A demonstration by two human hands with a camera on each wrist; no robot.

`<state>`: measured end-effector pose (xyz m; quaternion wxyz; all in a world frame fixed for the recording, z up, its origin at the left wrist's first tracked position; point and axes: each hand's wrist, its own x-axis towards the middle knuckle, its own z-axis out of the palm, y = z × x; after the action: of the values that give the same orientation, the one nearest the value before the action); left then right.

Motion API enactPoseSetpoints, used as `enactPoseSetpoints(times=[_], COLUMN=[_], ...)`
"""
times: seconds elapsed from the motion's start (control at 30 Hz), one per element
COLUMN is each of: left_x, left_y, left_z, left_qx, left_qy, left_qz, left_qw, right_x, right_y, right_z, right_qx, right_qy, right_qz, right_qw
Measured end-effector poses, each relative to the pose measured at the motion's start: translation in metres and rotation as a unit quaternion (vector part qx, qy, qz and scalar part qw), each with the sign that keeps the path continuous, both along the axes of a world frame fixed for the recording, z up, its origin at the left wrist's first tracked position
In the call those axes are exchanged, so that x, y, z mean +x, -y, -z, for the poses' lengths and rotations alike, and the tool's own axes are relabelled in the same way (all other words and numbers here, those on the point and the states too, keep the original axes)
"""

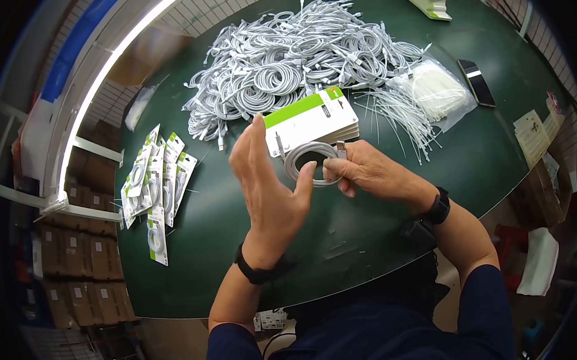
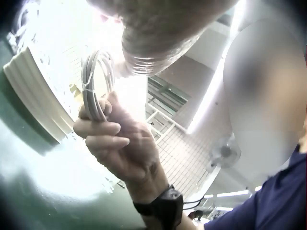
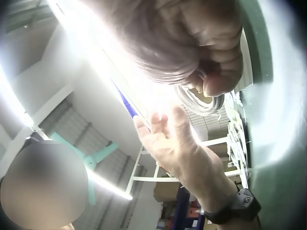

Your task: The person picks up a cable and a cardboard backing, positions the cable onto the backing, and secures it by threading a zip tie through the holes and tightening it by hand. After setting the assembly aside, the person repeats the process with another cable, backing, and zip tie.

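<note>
Here, above the middle of the green table (image 1: 368, 228) and nearer its front edge, the right hand (image 1: 368, 171) pinches a coiled white cable (image 1: 300, 148) by its right rim, fingers and thumb curled round the bundled strands. The coil faces flat toward the head camera, a slightly squashed ring whose longer axis runs left to right across the surface. One thin plug end juts from its left side toward the far edge. From the left wrist view the same coil (image 2: 93, 91) shows nearly edge-on, standing as a tall narrow oval out of the right hand (image 2: 120, 143). The left hand (image 1: 266, 181) stands released, fingers straight and close together, palm turned toward the coil, with the thumb tip at the coil's near rim; in the right wrist view that hand (image 3: 168, 139) is spread just below the coil (image 3: 201, 103). Just behind the coil lies a stack of white cards with green bands (image 1: 311, 118). A large heap of white cables (image 1: 289, 58) fills the far side, a clear bag of ties (image 1: 436, 90) lies toward the right edge beside a dark phone (image 1: 476, 82), and packed cables (image 1: 156, 179) fan out along the left edge.
</note>
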<state>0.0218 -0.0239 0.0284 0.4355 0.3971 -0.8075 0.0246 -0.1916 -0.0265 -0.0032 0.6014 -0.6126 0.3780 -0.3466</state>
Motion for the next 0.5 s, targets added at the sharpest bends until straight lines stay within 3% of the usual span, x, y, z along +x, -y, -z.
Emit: enactPoseSetpoints(times=[0.07, 0.13, 0.17, 0.27, 0.37, 0.5], left_x=[-0.006, -0.015, -0.020, -0.032, -0.031, -0.019], left_y=[-0.013, -0.025, -0.030, -0.026, -0.020, -0.014], left_z=[-0.008, -0.004, 0.000, 0.016, 0.020, 0.017], left_qx=[-0.068, -0.024, 0.043, 0.088, 0.079, 0.087], left_qy=[0.033, 0.042, 0.039, 0.040, 0.054, 0.051], left_qz=[0.020, 0.144, 0.146, 0.119, 0.132, 0.146], left_qw=[0.997, 0.988, 0.988, 0.988, 0.987, 0.984], right_x=[-0.002, -0.001, -0.006, -0.013, -0.009, -0.008], right_y=[0.000, -0.001, 0.000, 0.005, 0.004, 0.001], right_z=[-0.001, -0.004, 0.000, 0.010, 0.012, -0.003], right_qx=[0.021, 0.037, 0.032, 0.091, 0.150, 0.131], right_qy=[0.066, 0.141, 0.165, 0.186, 0.229, 0.197], right_qz=[0.023, 0.035, 0.014, 0.009, 0.028, 0.067], right_qw=[0.997, 0.989, 0.986, 0.978, 0.961, 0.969])
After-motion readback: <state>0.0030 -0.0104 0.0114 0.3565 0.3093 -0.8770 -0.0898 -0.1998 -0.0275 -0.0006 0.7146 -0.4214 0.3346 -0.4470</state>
